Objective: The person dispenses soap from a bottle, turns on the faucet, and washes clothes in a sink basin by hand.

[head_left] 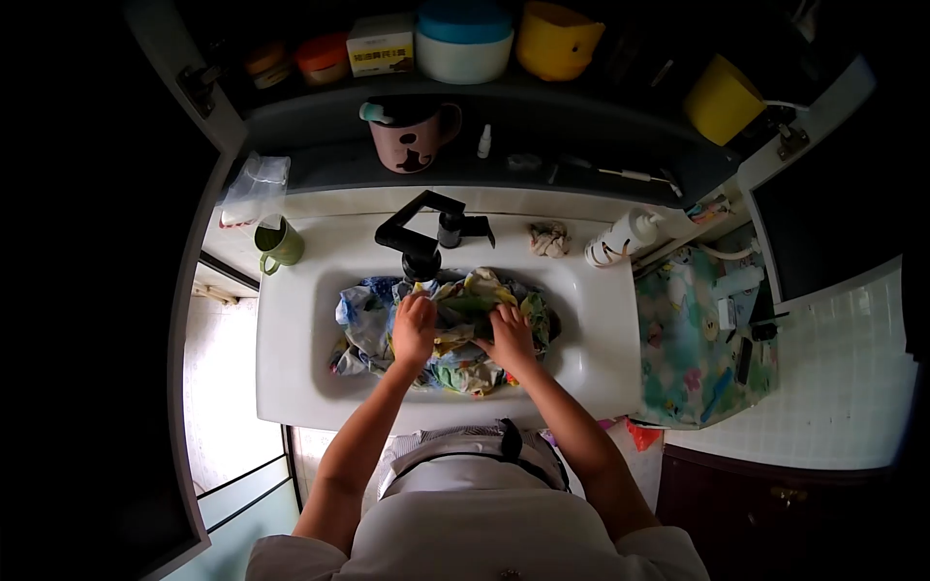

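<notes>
A bunched, wet-looking patterned cloth (465, 372) in blue, yellow, green and white fills much of the white sink basin (581, 360). My left hand (414, 331) is closed on the cloth, just below the black faucet (419, 263). To its right, my right hand (511, 339) grips another part of the same cloth, its thumb set apart toward the middle. Folds hide some of the fingertips. Whether this is one piece or more, I cannot tell.
On the sink's rim are a green mug (279, 246), a crumpled scrunchie-like bundle (549, 238) and a white pump bottle (622, 238). A pink mug (407, 137) sits on the dark shelf (320, 167). Open cabinet doors flank both sides. A flowered cover (678, 358) bears small items at right.
</notes>
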`<state>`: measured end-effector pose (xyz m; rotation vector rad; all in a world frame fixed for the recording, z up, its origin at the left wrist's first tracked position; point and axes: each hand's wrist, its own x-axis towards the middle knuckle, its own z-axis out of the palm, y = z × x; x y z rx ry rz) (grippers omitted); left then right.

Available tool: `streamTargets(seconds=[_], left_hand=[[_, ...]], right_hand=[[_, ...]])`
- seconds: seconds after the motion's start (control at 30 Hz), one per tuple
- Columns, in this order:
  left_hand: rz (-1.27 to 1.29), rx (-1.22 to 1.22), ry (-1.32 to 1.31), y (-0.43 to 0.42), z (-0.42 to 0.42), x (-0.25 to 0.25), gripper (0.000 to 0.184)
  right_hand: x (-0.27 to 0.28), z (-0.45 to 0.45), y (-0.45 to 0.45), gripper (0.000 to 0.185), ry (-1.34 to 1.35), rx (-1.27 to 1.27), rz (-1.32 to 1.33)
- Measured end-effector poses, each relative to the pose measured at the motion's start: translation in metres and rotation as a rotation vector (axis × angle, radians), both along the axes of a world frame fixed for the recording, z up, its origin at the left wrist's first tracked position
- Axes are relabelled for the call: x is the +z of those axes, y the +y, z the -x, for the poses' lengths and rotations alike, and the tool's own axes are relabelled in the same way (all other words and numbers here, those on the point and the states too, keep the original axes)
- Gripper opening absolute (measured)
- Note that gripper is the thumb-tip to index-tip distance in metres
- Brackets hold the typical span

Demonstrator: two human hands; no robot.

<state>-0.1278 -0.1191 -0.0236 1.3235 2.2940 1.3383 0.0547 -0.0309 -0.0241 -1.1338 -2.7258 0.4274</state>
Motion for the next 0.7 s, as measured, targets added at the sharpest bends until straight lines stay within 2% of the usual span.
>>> streamTargets(seconds=[0.07,0.1,0.17,0.2,0.23,0.33,0.37,0.4,0.43,0.47,0.5,0.53,0.6,0.63,0.67,0.7], left_hand=[[0.196,0.021,-0.225,-0.013,0.011,-0.007,0.006],[0.157,0.089,-0.299,-0.017,0.013,-0.02,0.008],[-0.029,0.032,-0.526,-0.027,0.025,-0.068,0.011],[-0.124,0.004,-0.639,-0.027,0.027,-0.066,0.012],[-0.092,0.018,-0.804,-0.03,0.026,-0.064,0.017],[-0.15,0.064,-0.914,-0.023,0.019,-0.048,0.013],[-0.227,0.015,-0.92,-0.014,0.015,-0.041,0.012],[-0.302,-0.036,-0.926,-0.004,0.012,-0.035,0.011],[-0.264,-0.082,-0.912,0.006,0.012,-0.03,0.012],[-0.272,-0.046,-0.987,0.016,0.004,-0.025,0.012],[-0.19,-0.083,-1.183,0.021,0.004,-0.015,0.013],[-0.104,-0.12,-1.377,0.024,0.004,-0.011,0.014],[-0.11,-0.343,-1.666,0.031,-0.003,-0.019,0.018],[-0.097,-0.313,-1.748,0.034,-0.02,-0.006,0.02],[-0.003,-0.298,-1.707,0.034,-0.032,-0.004,0.017],[0.007,-0.347,-1.726,0.031,-0.038,-0.009,0.016]], right_hand=[[-0.026,-0.012,-0.009,0.028,-0.037,0.091,-0.14],[-0.032,-0.015,-0.014,0.024,-0.054,0.131,-0.208],[-0.025,-0.018,-0.022,0.018,0.022,0.114,-0.116],[-0.018,-0.019,-0.023,0.015,0.06,0.107,-0.071],[-0.013,-0.02,-0.02,0.016,0.203,0.132,-0.141],[0.007,-0.025,-0.017,0.016,0.297,-0.161,0.166],[0.017,-0.025,-0.015,0.014,0.487,-0.24,0.253],[0.026,-0.028,-0.008,0.011,0.549,-0.329,0.555],[0.036,-0.027,-0.001,0.011,0.728,-0.366,0.751],[0.042,-0.025,0.006,0.011,0.907,-0.398,0.949],[0.041,-0.024,0.012,0.018,1.07,-0.391,1.115],[0.052,-0.016,0.009,0.023,1.149,-0.43,1.139],[0.07,0.012,-0.008,0.034,1.306,-0.506,1.185],[0.063,0.026,-0.011,0.05,1.29,-0.541,1.246],[0.057,0.038,-0.011,0.044,1.104,-0.552,1.108],[0.039,0.043,-0.004,0.038,0.971,-0.502,0.86]])
